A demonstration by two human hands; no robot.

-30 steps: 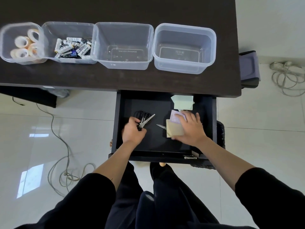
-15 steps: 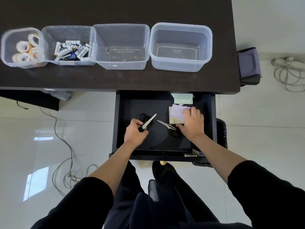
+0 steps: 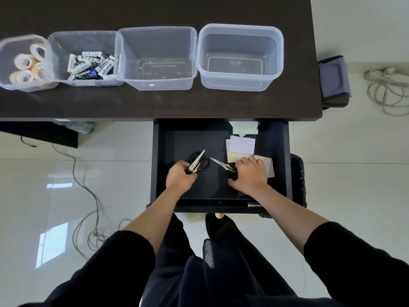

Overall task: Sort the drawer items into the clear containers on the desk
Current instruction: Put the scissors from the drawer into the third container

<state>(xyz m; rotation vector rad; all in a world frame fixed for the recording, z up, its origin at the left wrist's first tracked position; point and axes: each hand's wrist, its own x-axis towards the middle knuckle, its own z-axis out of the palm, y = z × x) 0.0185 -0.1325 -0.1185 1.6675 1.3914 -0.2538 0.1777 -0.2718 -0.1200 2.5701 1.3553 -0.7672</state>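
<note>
The black drawer (image 3: 159, 160) stands open below the desk. My left hand (image 3: 180, 177) grips a pair of black-handled scissors (image 3: 197, 161), blades pointing up and right, over another black pair (image 3: 203, 163). My right hand (image 3: 251, 175) closes on the handles of a second pair of scissors (image 3: 222, 164), blades pointing up and left. Sticky-note pads (image 3: 242, 146) lie at the drawer's right, a pale green pad (image 3: 243, 128) at the back. Two clear containers (image 3: 157, 58) (image 3: 240, 57) on the desk hold nothing.
On the dark desk (image 3: 155, 103), a container of tape rolls (image 3: 24, 63) and one of batteries (image 3: 88, 60) stand at the left. Cables (image 3: 88, 196) lie on the white floor at the left and far right. A purple-grey object (image 3: 334, 82) sits beside the desk's right edge.
My right hand left the note pads and moved down and left onto the right scissors' handles. My left hand kept hold of the left scissors.
</note>
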